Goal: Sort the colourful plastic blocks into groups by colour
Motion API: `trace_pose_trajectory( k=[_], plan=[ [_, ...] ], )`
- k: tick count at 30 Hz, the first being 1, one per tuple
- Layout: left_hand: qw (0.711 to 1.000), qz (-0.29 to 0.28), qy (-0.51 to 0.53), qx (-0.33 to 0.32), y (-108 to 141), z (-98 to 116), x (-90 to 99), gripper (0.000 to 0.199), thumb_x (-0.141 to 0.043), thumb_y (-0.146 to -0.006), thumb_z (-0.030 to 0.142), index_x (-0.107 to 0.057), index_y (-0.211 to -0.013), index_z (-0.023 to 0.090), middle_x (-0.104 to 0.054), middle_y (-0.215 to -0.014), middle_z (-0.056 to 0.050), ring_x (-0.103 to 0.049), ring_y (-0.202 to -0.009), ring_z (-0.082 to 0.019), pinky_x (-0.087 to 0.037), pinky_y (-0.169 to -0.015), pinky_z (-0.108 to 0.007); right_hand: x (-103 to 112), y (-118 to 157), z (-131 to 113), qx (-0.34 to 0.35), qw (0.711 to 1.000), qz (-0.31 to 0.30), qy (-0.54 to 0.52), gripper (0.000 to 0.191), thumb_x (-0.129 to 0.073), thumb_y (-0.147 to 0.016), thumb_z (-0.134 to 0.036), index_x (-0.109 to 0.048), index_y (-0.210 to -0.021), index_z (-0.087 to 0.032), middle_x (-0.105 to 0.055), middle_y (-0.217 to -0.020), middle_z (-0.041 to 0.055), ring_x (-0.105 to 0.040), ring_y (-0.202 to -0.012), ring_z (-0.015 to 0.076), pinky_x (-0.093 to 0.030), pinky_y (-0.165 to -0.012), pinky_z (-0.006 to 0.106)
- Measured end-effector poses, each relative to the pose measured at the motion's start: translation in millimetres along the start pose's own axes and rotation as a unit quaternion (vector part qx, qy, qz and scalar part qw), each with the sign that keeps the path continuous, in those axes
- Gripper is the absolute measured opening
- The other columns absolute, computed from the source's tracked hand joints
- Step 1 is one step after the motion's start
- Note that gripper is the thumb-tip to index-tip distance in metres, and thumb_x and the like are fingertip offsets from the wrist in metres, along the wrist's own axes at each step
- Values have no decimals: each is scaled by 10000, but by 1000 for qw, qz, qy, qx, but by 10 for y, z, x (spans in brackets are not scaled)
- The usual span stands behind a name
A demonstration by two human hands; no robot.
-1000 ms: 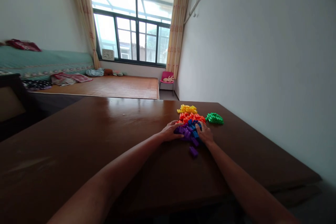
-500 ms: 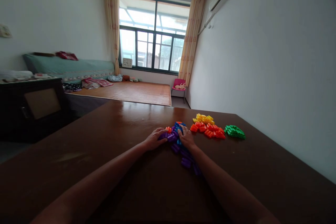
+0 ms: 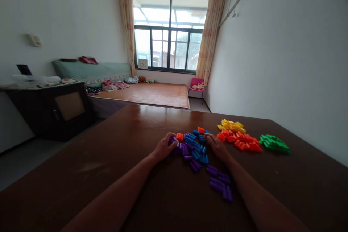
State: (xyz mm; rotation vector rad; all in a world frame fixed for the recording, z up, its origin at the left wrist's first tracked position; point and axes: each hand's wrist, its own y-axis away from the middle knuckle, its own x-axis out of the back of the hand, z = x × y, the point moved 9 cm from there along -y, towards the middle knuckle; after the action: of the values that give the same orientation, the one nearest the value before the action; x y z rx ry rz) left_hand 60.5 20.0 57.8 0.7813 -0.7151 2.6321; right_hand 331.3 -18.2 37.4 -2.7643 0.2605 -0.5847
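Your dark brown, glossy counter (image 3: 54, 188) carries the red-orange pile (image 3: 241, 142). Right behind that pile, you have yellow pieces (image 3: 231, 125); to its right, apart, a green heap (image 3: 274, 143). To its left spread blue pieces (image 3: 195, 145) and purple pieces (image 3: 186, 149), a few orange pieces (image 3: 201, 130) among them. Nearer you than it lies a loose purple group (image 3: 217, 184).

From where I sit, I'm looking into a room in a home: a bed (image 3: 152, 92), patterned curtains (image 3: 212, 25) at the window (image 3: 170, 30), and a plush toy on a pink chair (image 3: 196, 82).
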Motion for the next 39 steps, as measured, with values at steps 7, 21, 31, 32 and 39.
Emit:
trace_pose_trajectory(
  k=[7,21,31,32,39],
  plan=[
    [1000,26,14,-7,17,-15,40,188,-586,-797,273,-593,-976,213,-641,-929,-20,-593,-863,-174,-483,-839,-312,44,-34,321,-53,996,16,-66,493,-494,-838,-638,-641,-1082,-235,-701,-1113,90,-625,-1110,275,-475,-1016,446],
    [980,118,129,98,8,-258,244,370,-471,-862,569,-546,-945,216,-619,-647,32,-659,-621,-163,-517,-638,-292,54,-7,195,-63,991,39,-109,566,-495,-792,-710,-673,-1047,-237,-708,-1085,102,-636,-1081,303,-491,-984,493],
    [985,159,-4,74,-21,-407,388,288,-467,-872,415,-644,-1002,229,-602,-1106,-70,-564,-1109,-216,-423,-1024,-415,181,121,-26,-116,986,-48,-108,626,-504,-773,-730,-684,-1120,-240,-658,-1209,118,-578,-1169,332,-455,-985,545],
    [987,148,-14,60,-35,-378,367,300,-451,-883,409,-657,-1000,226,-586,-1152,-80,-534,-1166,-221,-390,-1061,-412,231,249,-148,-97,990,-66,-83,592,-505,-800,-692,-661,-1178,-263,-621,-1274,106,-548,-1208,330,-447,-993,543],
    [996,52,-69,13,-45,-181,135,403,-382,-940,442,-674,-1111,224,-490,-1370,-84,-426,-1321,-233,-322,-1131,-400,-13,1351,-621,102,938,-291,157,779,-763,-646,-537,-482,-1368,-452,-381,-1503,2,-276,-1409,351,-286,-1117,577]
  ],
)
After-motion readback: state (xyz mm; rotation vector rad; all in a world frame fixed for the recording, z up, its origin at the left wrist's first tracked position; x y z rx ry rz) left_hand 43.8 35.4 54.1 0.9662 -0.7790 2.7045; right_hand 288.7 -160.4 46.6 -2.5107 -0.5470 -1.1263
